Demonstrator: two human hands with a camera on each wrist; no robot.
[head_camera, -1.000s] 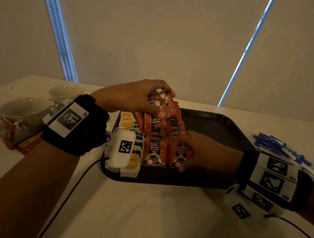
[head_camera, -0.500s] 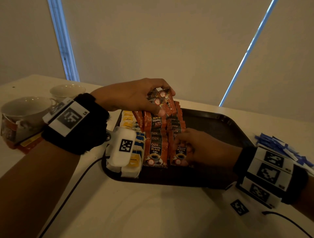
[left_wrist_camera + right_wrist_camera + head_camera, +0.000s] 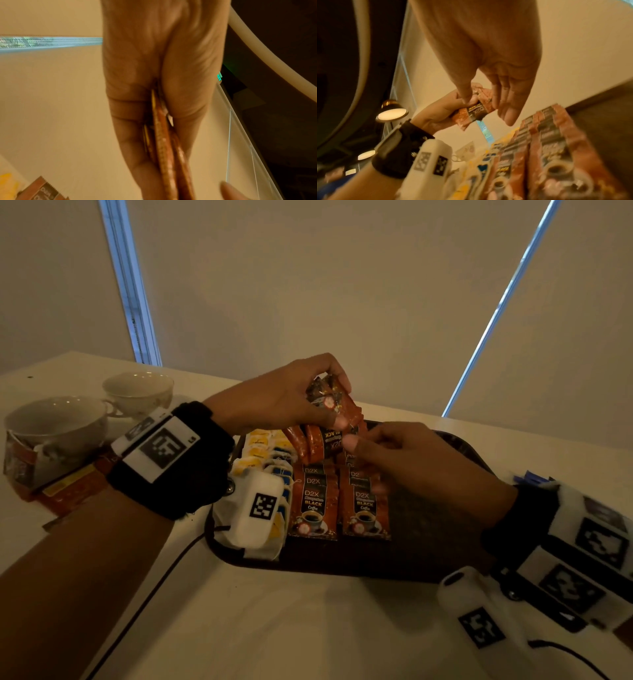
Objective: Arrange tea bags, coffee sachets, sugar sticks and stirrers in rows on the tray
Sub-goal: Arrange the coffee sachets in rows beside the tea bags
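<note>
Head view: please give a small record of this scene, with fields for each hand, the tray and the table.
left hand: holds a bunch of coffee sachets above the tray
right hand: thumb and fingers at that bunch
tray: tea bags on its left, two rows of coffee sachets beside
table: two cups, blue sticks

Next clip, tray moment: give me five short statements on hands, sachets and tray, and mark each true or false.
1. The left hand holds a bunch of coffee sachets above the tray. True.
2. The right hand rests flat on the table. False: it is raised at the held sachets.
3. Two rows of coffee sachets lie on the tray. True.
4. The tea bags lie right of the coffee rows. False: they lie left of them.
5. Both cups stand on the tray. False: they stand on the table, left of it.
</note>
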